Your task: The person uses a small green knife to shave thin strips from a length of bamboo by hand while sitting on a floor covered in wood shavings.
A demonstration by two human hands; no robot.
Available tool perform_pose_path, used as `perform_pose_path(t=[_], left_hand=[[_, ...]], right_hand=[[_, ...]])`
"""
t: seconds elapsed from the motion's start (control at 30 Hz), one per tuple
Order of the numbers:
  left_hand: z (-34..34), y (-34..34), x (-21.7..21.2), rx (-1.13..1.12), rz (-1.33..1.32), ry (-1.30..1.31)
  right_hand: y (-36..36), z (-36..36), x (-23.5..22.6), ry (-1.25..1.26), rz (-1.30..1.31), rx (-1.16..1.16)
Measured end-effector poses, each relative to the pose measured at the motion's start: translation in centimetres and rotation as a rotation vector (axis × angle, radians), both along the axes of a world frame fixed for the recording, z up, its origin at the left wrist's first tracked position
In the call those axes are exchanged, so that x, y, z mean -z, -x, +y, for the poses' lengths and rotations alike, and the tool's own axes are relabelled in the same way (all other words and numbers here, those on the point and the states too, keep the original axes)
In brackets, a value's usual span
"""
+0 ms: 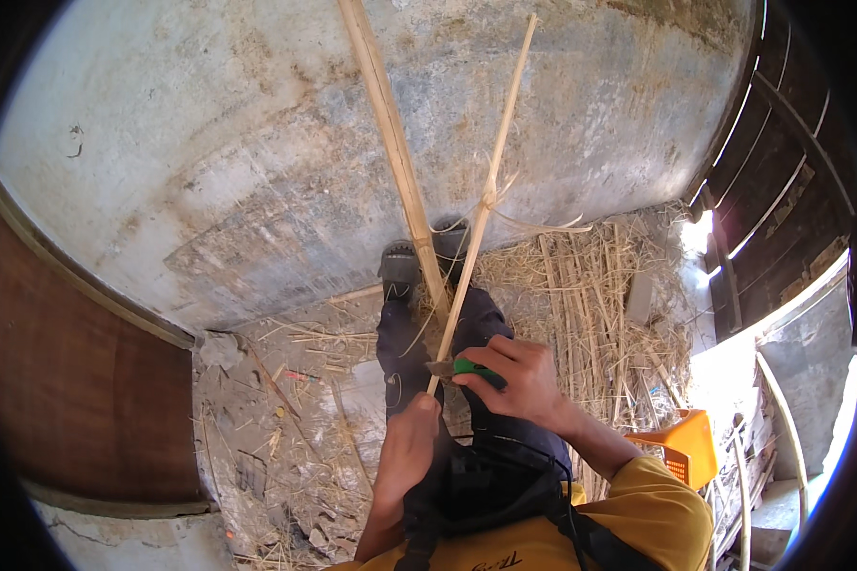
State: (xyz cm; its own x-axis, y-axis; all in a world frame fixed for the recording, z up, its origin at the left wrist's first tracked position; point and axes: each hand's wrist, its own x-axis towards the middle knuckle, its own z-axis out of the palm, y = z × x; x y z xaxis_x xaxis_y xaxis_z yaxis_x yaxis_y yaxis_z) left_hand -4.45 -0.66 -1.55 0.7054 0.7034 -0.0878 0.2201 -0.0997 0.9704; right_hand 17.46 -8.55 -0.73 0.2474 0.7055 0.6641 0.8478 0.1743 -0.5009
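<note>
Left hand (409, 445): grip closed on the near end of the bamboo strip (476, 238), long axis running far, slightly right. Right hand (516, 381): grip closed round the green-handled knife (468, 367), blade at the strip just farther.

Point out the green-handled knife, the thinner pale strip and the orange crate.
Green-handled knife (465, 365): head view, on the handle.
Thinner pale strip (486, 205): head view, about midway along.
Orange crate (701, 445): head view, on its side.
</note>
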Motion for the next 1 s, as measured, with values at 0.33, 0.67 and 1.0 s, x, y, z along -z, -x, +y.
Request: perform_pose_path(t=[0.33, 0.67, 1.0], left_hand=[[-0.4, -0.5, -0.9, -0.03, 0.022, -0.108], [-1.1, 0.0, -1.4, -0.057, 0.067, -0.103], [-4.6, 4.1, 1.2, 0.052, 0.078, 0.119]], right_hand=[[-0.2, 0.2, -0.3, -0.013, -0.055, 0.059], [-0.5, 0.6, 0.2, -0.059, -0.095, 0.059], [-11.3, 1.1, 0.4, 0.058, 0.307, 0.477]])
